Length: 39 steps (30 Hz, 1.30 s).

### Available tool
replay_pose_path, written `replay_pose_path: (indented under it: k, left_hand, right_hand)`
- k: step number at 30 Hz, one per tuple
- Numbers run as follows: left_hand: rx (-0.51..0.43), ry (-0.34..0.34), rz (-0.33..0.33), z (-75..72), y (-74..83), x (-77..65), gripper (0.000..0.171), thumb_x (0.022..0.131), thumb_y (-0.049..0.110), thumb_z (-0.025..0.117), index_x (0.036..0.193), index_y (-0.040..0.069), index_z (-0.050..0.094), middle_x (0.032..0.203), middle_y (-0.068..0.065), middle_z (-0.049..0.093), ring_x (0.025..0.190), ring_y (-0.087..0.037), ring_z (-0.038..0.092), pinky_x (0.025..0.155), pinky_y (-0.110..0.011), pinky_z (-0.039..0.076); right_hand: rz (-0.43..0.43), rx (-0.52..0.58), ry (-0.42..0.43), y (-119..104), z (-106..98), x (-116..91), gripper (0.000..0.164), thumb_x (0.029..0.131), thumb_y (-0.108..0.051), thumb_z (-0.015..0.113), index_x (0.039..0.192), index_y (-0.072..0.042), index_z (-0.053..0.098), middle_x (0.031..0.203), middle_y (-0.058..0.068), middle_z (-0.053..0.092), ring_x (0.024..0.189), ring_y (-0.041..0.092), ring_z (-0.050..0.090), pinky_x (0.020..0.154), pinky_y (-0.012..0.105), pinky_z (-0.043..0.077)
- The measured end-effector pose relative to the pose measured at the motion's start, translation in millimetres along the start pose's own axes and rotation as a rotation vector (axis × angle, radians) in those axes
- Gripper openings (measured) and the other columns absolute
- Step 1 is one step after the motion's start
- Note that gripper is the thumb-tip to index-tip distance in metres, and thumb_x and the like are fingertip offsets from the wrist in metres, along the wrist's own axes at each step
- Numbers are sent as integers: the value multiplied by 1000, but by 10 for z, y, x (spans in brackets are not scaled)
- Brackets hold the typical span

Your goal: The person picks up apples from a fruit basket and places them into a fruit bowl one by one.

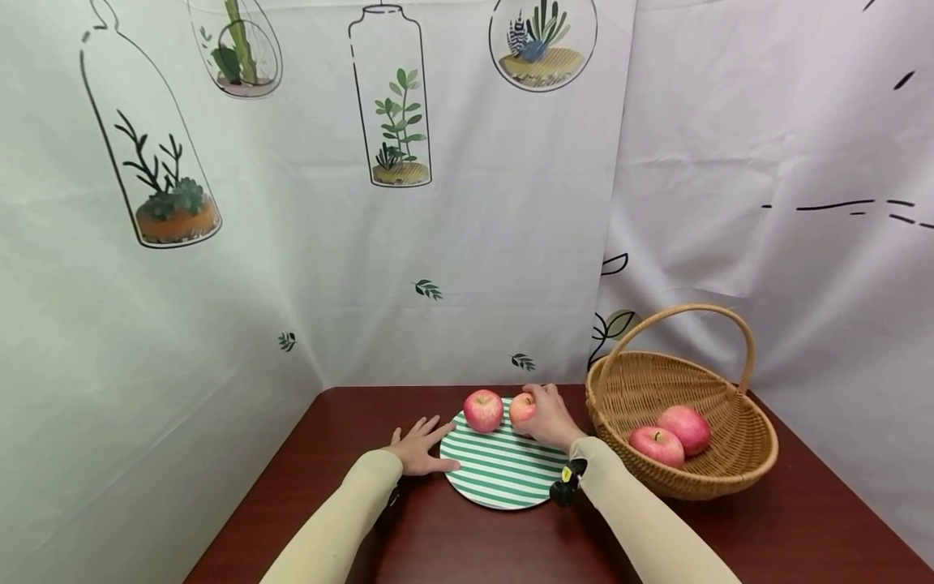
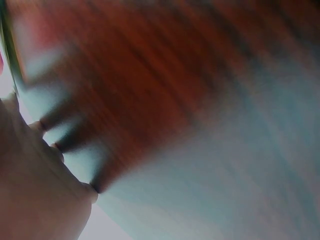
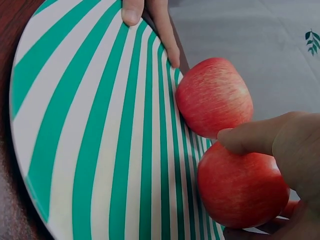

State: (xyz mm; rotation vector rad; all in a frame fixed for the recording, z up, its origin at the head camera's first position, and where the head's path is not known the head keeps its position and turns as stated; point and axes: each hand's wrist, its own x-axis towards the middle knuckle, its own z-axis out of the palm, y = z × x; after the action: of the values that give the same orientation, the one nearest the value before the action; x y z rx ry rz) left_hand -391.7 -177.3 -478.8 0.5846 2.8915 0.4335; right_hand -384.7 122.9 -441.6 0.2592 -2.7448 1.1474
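Note:
My right hand [image 1: 550,420] grips an apple [image 1: 520,408] at the far right part of a round placemat [image 1: 503,466] with green and white stripes. In the right wrist view, the thumb lies over the top of this apple [image 3: 240,187] and fingers curl under its far side. A second red apple [image 1: 483,411] sits beside it on the placemat's far edge. My left hand [image 1: 419,451] lies with fingers spread at the placemat's left edge, thumb and a fingertip touching the rim. The left wrist view shows the back of that hand [image 2: 40,185] close over the glossy table.
A wicker basket [image 1: 759,454] with a tall arched handle stands at the right, tilted toward me. Inside it rest two apples [image 1: 684,430]. The dark red-brown table [image 1: 467,539] ends at a white printed curtain [image 1: 511,243] behind and at the left.

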Motion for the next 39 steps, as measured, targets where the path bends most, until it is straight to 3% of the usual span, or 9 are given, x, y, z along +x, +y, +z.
replay_pose_path:
  k: [9, 14, 28, 39]
  left_hand:
    - [-6, -12, 26, -119, 122, -127, 92, 86, 74, 60, 160, 28, 30, 167, -14, 21, 154, -42, 14, 114, -75, 6]
    - [-20, 5, 51, -89, 87, -107, 94, 84, 79, 56, 160, 29, 31, 167, -15, 22, 154, -43, 14, 112, -77, 5]
    - [-4, -10, 5, 11, -32, 20, 98, 80, 83, 57, 160, 34, 30, 169, -7, 19, 156, -36, 12, 115, -73, 5]
    - [-2, -26, 13, -113, 111, -97, 95, 84, 75, 59, 161, 29, 28, 169, -11, 18, 155, -39, 12, 115, -74, 5]
  right_hand:
    - [21, 17, 9, 3, 34, 42, 78, 74, -19, 89, 141, -5, 53, 128, 18, 47, 108, 30, 56, 98, 49, 46]
    - [20, 17, 26, 41, 47, 58, 78, 74, -17, 89, 141, -5, 52, 127, 18, 47, 108, 29, 55, 98, 48, 46]
    - [25, 11, 9, 58, 116, 136, 79, 74, -16, 88, 143, -6, 51, 133, 19, 44, 118, 33, 52, 101, 51, 45]
    - [49, 5, 11, 63, 113, 162, 80, 74, -17, 88, 144, -9, 49, 132, 18, 43, 121, 33, 49, 103, 52, 44]
